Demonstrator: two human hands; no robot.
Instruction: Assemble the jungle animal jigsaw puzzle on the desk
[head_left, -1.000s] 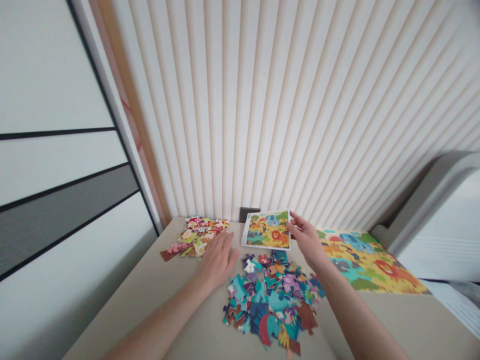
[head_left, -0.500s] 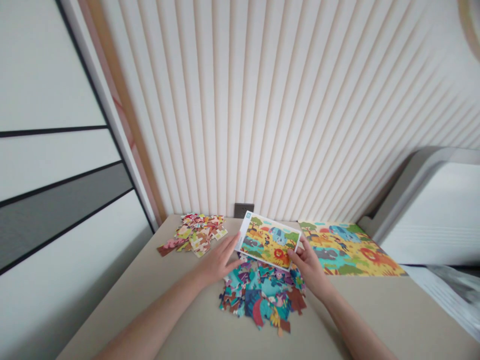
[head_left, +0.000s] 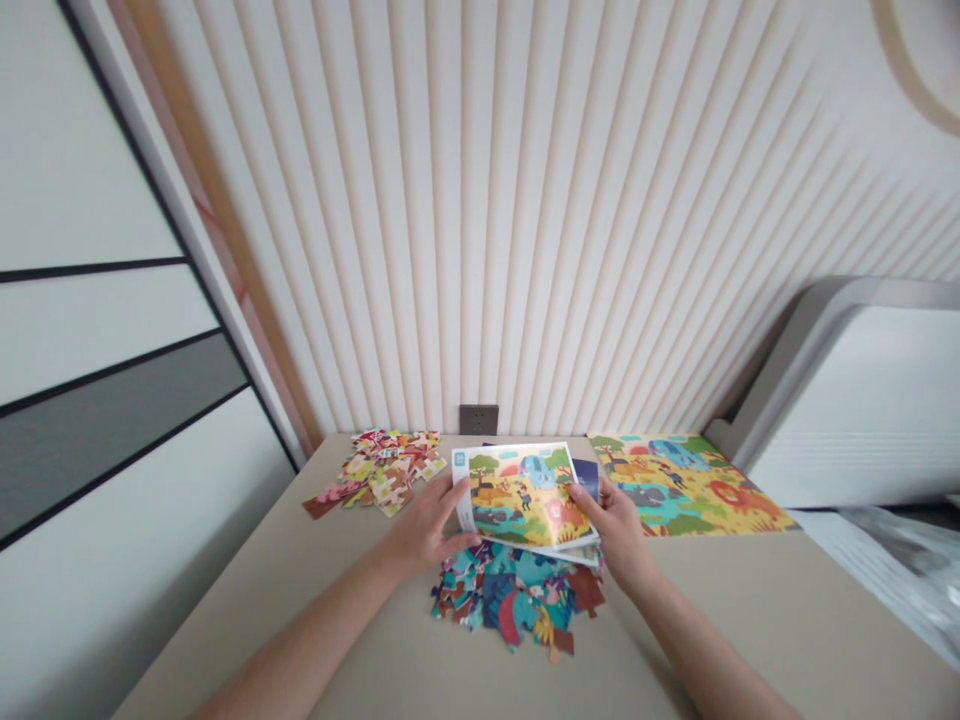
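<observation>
A small stack of picture cards [head_left: 517,500] is between my hands above the table, the top one showing safari animals. The cards are slightly fanned, and a dark blue one [head_left: 586,477] sticks out behind at the right. My right hand [head_left: 619,525] pinches their right side, thumb on top. At the left edge, my left hand [head_left: 427,530] holds the top card, its thumb by the lower corner. Just below the cards lies a pile of teal, purple and brown jigsaw pieces [head_left: 510,600], partly hidden by them.
A second pile of pink, cream and green jigsaw pieces [head_left: 394,465] lies back left on the table [head_left: 360,640]. An assembled safari puzzle [head_left: 690,490] lies back right. A wall socket [head_left: 478,419] is behind; clear plastic and white paper [head_left: 862,560] lie at far right.
The cards have tilted level and moved slightly left and down. They have fanned apart, so a dark blue card and a lower edge now show behind the top one.
</observation>
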